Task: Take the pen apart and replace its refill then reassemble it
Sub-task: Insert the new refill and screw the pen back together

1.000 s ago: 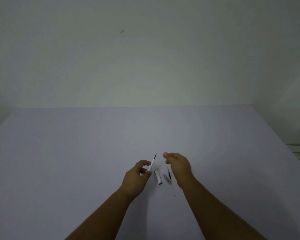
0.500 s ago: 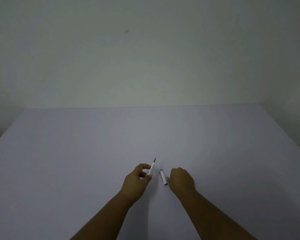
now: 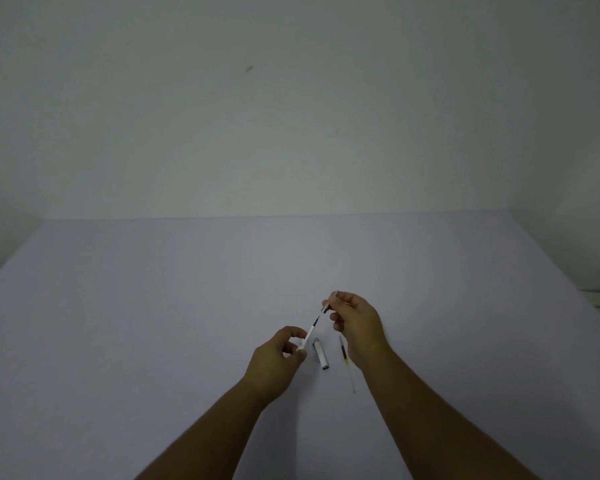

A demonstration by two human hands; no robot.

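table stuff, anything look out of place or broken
Nothing stands out. The cap and spare refill lie apart on the table, undamaged as far as the dim view shows.

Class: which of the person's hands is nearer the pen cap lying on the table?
Left. The left hand sits just beside the pen cap; the right hand is raised farther off, beyond and to its right.

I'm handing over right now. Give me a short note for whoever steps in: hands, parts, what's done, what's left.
Left hand: pinching the white pen barrel, dark refill tip sticking out.
Right hand: holding the small grey metal tip cone just above that tip, not yet on.
On the lilac table: white pen cap between the hands; thin clear spare refill beside the right wrist.
Done: a refill sits in the barrel.
Left: fit cone, cap pen.
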